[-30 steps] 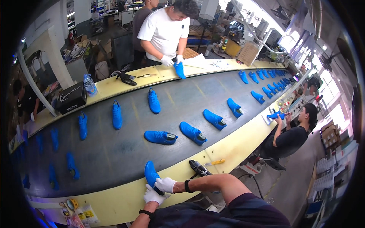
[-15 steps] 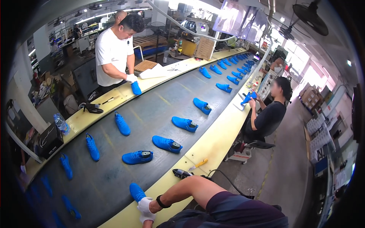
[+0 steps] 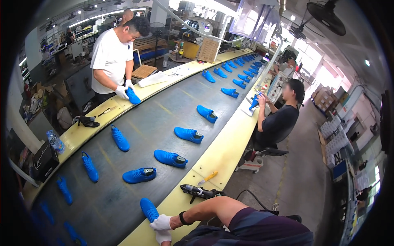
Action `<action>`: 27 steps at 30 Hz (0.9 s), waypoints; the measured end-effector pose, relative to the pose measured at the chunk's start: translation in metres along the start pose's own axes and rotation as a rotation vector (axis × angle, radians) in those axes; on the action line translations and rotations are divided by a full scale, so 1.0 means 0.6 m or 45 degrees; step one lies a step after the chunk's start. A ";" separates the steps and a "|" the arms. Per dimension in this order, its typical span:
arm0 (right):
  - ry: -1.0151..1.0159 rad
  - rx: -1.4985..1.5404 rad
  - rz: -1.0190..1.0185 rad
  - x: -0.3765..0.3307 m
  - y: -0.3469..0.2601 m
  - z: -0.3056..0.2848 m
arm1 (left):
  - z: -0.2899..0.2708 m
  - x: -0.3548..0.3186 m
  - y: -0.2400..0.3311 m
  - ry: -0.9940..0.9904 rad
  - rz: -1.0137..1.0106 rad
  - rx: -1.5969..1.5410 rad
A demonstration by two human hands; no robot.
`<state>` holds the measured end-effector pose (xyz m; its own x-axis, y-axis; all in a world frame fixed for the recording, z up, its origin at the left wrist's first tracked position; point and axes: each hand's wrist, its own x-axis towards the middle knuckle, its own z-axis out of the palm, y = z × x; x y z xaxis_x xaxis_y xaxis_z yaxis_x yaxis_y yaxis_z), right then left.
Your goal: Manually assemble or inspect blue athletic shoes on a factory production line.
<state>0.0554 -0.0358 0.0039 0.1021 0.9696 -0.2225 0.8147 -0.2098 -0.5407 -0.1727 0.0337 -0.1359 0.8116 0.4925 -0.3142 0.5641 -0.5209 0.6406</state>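
— Since a second ago our view has swung toward the far end of the line, and the bright blue knit sneaker (image 3: 148, 209) under our gloves sits lower on the dark grey conveyor belt (image 3: 135, 135), close to its near edge.

— Where are our hands? Our right hand in its white glove (image 3: 161, 223) rests against the sneaker's heel, fingers together; whether it truly clamps the shoe we cannot tell. Our left hand (image 3: 163, 236) lies just below, on the pale yellow wooden side rail (image 3: 223, 153), fingers folded, holding nothing we can see.

— To do this well, we judge, we should steady the heel with both gloves and keep the shoe square to the belt.

— And clear of the black power tool with its cable (image 3: 201, 191) lying near on the rail, beside the yellow-handled brush (image 3: 208, 178).
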 end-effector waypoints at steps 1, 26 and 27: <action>0.103 0.013 0.026 -0.009 0.012 0.016 | 0.005 0.001 0.005 0.003 0.012 -0.009; 0.362 0.453 0.678 -0.026 0.007 0.116 | 0.082 0.151 0.052 -0.392 -0.346 0.256; 0.256 0.382 0.655 -0.027 0.004 0.104 | 0.085 0.144 0.031 -0.375 -0.358 0.262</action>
<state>0.0200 -0.0598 -0.0445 0.5678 0.7335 -0.3736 0.4399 -0.6539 -0.6155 -0.0844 0.0310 -0.1865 0.6144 0.4306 -0.6611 0.7630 -0.5376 0.3590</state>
